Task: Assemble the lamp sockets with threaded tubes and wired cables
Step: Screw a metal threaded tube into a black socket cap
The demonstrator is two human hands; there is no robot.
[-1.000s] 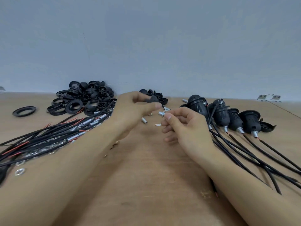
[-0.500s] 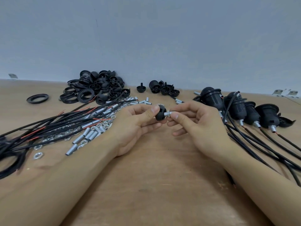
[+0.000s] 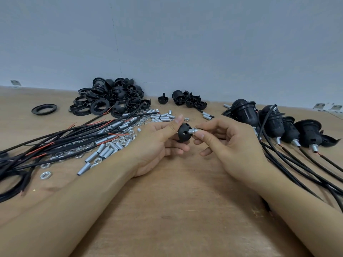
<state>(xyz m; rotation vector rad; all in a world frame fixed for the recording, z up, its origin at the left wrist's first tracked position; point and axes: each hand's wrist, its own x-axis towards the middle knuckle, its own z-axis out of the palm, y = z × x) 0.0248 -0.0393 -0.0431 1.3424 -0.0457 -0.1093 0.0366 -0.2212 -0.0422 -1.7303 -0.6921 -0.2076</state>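
gripping a black socket cap (image 3: 183,133) between thumb and curled fingers, the left hand (image 3: 157,143) holds it above the wooden table (image 3: 167,210) at centre. the right hand (image 3: 228,145) pinches a threaded tube (image 3: 194,131) whose end meets the cap's top hole. loose tubes and nuts (image 3: 111,145) lie at 10 o'clock beside the wired cables (image 3: 55,147). a heap of black rings and caps (image 3: 111,97) sits at 11 o'clock, and 4 assembled sockets (image 3: 274,123) at 2 o'clock.

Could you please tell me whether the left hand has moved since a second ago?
Yes. The left hand has drawn back toward the person, away from the small pile of black caps, which it reached before.
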